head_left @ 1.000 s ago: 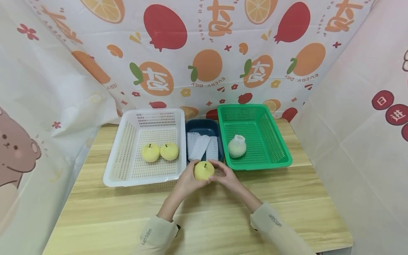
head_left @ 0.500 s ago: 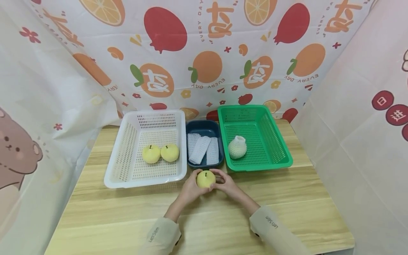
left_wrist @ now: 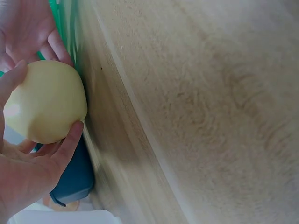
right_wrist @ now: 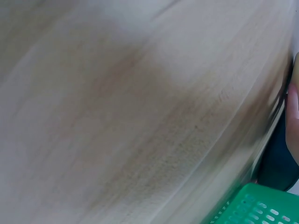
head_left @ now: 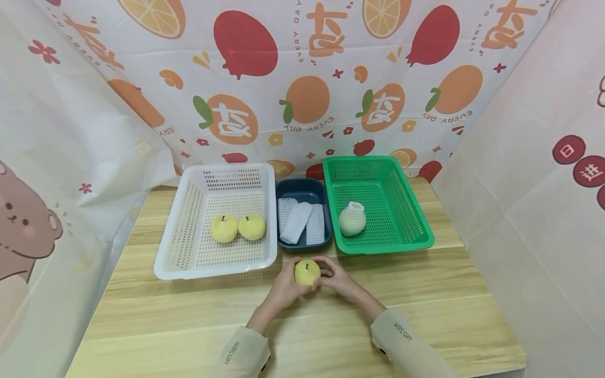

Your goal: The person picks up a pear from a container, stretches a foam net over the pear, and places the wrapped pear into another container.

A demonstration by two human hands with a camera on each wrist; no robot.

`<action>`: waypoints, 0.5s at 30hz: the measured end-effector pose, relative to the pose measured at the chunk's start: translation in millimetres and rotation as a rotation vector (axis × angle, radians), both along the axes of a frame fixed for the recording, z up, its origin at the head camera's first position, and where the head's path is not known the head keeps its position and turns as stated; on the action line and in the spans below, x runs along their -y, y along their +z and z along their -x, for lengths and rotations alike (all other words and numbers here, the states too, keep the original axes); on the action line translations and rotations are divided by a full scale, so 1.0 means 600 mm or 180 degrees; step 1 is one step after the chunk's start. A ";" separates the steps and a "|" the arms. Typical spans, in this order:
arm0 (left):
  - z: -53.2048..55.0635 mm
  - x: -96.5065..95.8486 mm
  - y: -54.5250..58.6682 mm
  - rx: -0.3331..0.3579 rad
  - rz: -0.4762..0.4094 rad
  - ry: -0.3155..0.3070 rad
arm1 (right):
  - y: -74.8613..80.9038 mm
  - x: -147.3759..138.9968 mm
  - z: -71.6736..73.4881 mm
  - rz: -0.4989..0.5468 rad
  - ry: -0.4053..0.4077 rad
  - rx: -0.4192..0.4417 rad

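Note:
A round yellow pear (head_left: 307,273), stem up, is held between both hands in front of the small blue tray (head_left: 295,189). My left hand (head_left: 285,287) grips its left side, and in the left wrist view the thumb and fingertips curl round the pear (left_wrist: 51,100). On the other side my right hand (head_left: 341,282) holds it with thumb and fingers. Only the edge of the right hand (right_wrist: 292,126) shows in the right wrist view. White foam net sleeves (head_left: 296,223) lie flat in the blue tray.
A white basket (head_left: 177,247) at the left contains two bare pears (head_left: 224,229). The green basket (head_left: 406,210) at the right holds a pear in a foam net (head_left: 352,219). Wooden tabletop (head_left: 189,325) extends in front, with printed curtains (head_left: 302,131) behind and at the sides.
Both hands have drawn the pear back from the blue tray's front edge toward the body and slightly right. The baskets and their contents stay put.

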State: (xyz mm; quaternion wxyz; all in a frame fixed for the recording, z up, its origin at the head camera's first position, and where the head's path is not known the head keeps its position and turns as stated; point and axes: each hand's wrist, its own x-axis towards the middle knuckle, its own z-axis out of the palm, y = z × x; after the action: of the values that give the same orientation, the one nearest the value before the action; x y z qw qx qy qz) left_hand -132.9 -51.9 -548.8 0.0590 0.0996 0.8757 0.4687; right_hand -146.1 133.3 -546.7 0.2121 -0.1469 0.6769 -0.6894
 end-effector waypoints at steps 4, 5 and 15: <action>-0.001 -0.001 -0.002 -0.0061 0.0011 -0.0028 | -0.002 -0.001 0.000 0.0002 0.0003 0.0028; -0.001 -0.001 -0.002 -0.0076 0.0023 -0.0036 | -0.003 -0.002 0.000 -0.0003 0.0003 0.0039; -0.003 -0.004 -0.002 -0.0208 0.0008 -0.0103 | -0.006 -0.006 -0.001 0.0063 -0.0004 0.0094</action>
State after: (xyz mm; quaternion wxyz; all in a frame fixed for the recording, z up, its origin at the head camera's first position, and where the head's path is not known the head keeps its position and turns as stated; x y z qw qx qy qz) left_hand -131.1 -49.6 -550.0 0.0381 0.1290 0.8760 0.4631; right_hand -145.7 137.0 -550.3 0.2201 -0.1384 0.6669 -0.6983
